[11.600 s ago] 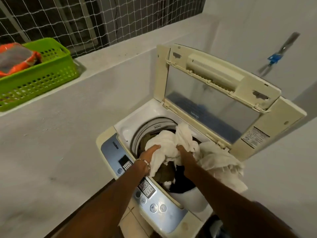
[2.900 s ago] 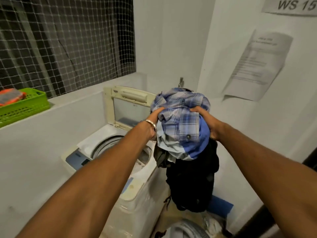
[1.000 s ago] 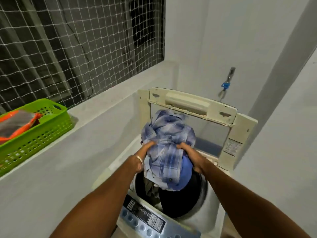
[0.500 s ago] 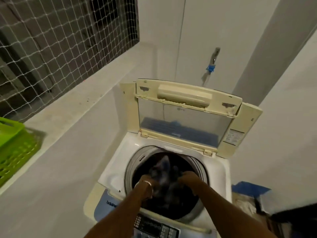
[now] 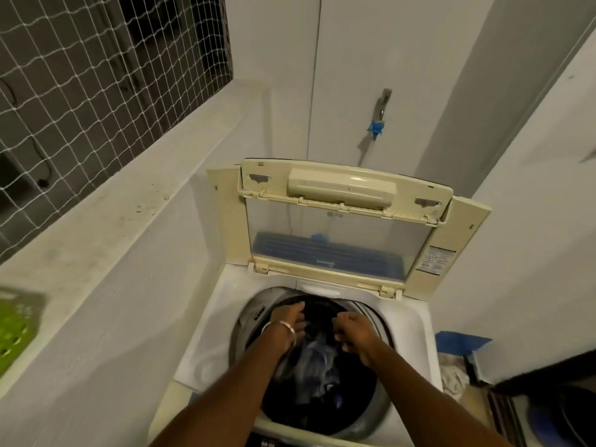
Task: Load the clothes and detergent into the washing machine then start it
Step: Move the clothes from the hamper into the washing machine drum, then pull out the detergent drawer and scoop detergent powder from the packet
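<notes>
I see both hands down in the drum of the top-loading washing machine [image 5: 206, 321], lid [image 5: 342, 221] propped upright behind; the left hand [image 5: 288, 319] spreads flat, fingers splayed, gripping nothing. The right hand [image 5: 353, 330] curls loosely, and I cannot tell if it holds cloth; the plaid shirt [image 5: 317, 362] lies crumpled among dark clothes beneath them.

Clothes [image 5: 317, 366] in washer [image 5: 416, 321] (basket [image 5: 16, 324] left).
</notes>
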Demonstrator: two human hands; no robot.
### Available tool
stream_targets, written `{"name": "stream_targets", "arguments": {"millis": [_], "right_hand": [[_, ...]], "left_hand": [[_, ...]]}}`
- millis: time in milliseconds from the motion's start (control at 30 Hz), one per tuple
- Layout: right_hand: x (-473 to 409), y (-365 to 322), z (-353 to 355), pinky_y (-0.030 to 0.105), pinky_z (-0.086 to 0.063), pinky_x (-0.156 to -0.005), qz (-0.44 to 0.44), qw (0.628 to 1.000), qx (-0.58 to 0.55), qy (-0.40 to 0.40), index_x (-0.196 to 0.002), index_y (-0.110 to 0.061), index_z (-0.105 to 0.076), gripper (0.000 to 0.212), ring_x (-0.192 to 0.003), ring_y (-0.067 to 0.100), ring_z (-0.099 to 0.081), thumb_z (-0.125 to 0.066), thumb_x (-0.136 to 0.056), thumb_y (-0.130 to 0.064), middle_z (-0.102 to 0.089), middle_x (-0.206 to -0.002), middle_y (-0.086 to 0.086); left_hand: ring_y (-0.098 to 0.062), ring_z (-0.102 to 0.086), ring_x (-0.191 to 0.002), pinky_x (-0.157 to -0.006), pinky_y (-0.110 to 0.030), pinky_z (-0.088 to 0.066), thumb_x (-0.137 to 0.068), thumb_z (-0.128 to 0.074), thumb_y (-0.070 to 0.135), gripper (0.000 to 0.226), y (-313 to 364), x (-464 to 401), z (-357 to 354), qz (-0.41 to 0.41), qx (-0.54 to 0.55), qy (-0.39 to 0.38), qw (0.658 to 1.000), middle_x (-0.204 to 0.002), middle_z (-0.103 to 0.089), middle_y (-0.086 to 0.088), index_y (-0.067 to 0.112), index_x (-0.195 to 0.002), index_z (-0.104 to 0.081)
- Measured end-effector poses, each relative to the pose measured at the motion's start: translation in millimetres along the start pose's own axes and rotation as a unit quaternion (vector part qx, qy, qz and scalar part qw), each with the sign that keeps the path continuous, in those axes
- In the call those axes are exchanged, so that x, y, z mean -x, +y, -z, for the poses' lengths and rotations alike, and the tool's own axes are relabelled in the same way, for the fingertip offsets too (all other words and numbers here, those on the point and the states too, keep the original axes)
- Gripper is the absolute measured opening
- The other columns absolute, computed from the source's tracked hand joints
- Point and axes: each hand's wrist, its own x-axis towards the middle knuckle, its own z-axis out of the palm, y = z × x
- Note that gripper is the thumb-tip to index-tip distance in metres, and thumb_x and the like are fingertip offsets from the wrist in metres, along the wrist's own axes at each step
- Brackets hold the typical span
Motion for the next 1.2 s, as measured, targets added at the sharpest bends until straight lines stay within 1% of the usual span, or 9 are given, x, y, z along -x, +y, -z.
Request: {"name": "stream_targets", "arguments": {"millis": [133,333,500,600,700,833,900,1033,1200], "right_hand": [[-16.8,-6.7,-9.1,0.023,-0.036,-0.057,-0.029,0.994,-0.107,0.011,-0.088,-0.016,-0.061,0.009,-0.063,0.015,-0.051,-0.055,-0.094,-0.019,-0.058,-0.079,0.004],[-52.0,-10.6,-22.2,0.037,-0.047,-0.082,-0.060,0.968,-0.243,0.030,-0.098,-0.018,-0.059,0.015,-0.104,0.026,-0.061,-0.058,-0.094,-0.032,-0.058,-0.100,0.005],[-75.8,-14.6,-28.3,0.037,-0.047,-0.085,-0.058,0.946,-0.317,0.026,-0.116,-0.013,-0.054,0.031,-0.101,0.024,-0.056,-0.060,-0.094,-0.033,-0.057,-0.105,0.007],[-89.4,-14.1,-33.1,0.037,-0.048,-0.085,-0.058,0.934,-0.350,0.038,-0.124,-0.005,-0.056,0.042,-0.110,0.027,-0.059,-0.064,-0.092,-0.031,-0.061,-0.120,0.013],[-99.3,-10.6,-36.9,0.040,-0.049,-0.095,-0.050,0.919,-0.391,0.035,-0.124,-0.001,-0.056,0.039,-0.113,0.028,-0.060,-0.061,-0.094,-0.026,-0.063,-0.123,0.016],[-101.8,-7.3,-41.2,0.041,-0.053,-0.094,-0.043,0.905,-0.421,0.041,-0.117,0.003,-0.057,0.034,-0.101,0.025,-0.066,-0.060,-0.095,-0.023,-0.066,-0.114,0.019],[-101.0,-7.8,-42.7,0.039,-0.054,-0.089,-0.049,0.901,-0.429,0.048,-0.111,0.002,-0.058,0.028,-0.093,0.023,-0.066,-0.060,-0.095,-0.021,-0.067,-0.108,0.018],[-104.0,-6.8,-42.9,0.040,-0.053,-0.093,-0.053,0.899,-0.433,0.036,-0.100,0.000,-0.060,0.022,-0.095,0.024,-0.066,-0.060,-0.095,-0.022,-0.066,-0.111,0.019],[-107.1,-1.3,-40.8,0.041,-0.054,-0.094,-0.060,0.900,-0.431,0.035,-0.114,0.001,-0.061,0.034,-0.103,0.025,-0.066,-0.066,-0.091,-0.023,-0.068,-0.111,0.016]], "left_hand": [[-0.033,-0.045,-0.132,-0.102,-0.043,-0.042,-0.097,-0.053,0.028,0.050,18.4,-17.2,-16.8,-0.005,0.021,-0.027,0.999,-0.145,-0.044,-0.016,0.004,-0.140,-0.043],[-0.028,-0.050,-0.121,-0.092,-0.040,-0.047,-0.088,-0.064,0.037,0.061,24.9,-58.1,-28.5,0.008,0.027,0.004,1.000,-0.134,-0.049,-0.013,0.004,-0.136,-0.046],[-0.029,-0.047,-0.129,-0.091,-0.035,-0.045,-0.092,-0.059,0.032,0.057,23.2,-80.6,-34.1,0.016,0.083,-0.004,0.996,-0.140,-0.048,-0.016,0.002,-0.138,-0.045],[-0.030,-0.048,-0.128,-0.090,-0.033,-0.045,-0.094,-0.057,0.028,0.052,23.7,-86.2,-35.3,0.012,0.105,-0.008,0.994,-0.139,-0.049,-0.019,-0.001,-0.136,-0.046],[-0.029,-0.053,-0.121,-0.090,-0.033,-0.045,-0.097,-0.054,0.023,0.047,21.6,-89.3,-36.8,0.017,0.111,-0.015,0.993,-0.136,-0.052,-0.020,-0.002,-0.135,-0.047],[-0.025,-0.058,-0.099,-0.090,-0.034,-0.048,-0.096,-0.055,0.018,0.042,16.6,-93.9,-36.7,0.023,0.132,-0.028,0.991,-0.093,-0.063,-0.013,-0.004,-0.132,-0.050],[-0.023,-0.060,-0.085,-0.091,-0.035,-0.048,-0.097,-0.055,0.016,0.037,15.9,-96.4,-35.4,0.018,0.144,-0.030,0.989,-0.085,-0.060,-0.011,-0.004,-0.128,-0.052],[-0.019,-0.060,-0.076,-0.082,-0.035,-0.053,-0.096,-0.056,0.018,0.037,14.8,-95.8,-34.5,0.010,0.143,-0.032,0.989,-0.084,-0.061,-0.012,-0.005,-0.125,-0.053],[-0.024,-0.065,-0.089,-0.073,-0.034,-0.056,-0.096,-0.056,0.025,0.042,12.9,-97.9,-35.8,0.008,0.148,-0.013,0.989,-0.104,-0.067,-0.017,-0.003,-0.127,-0.053]]}}
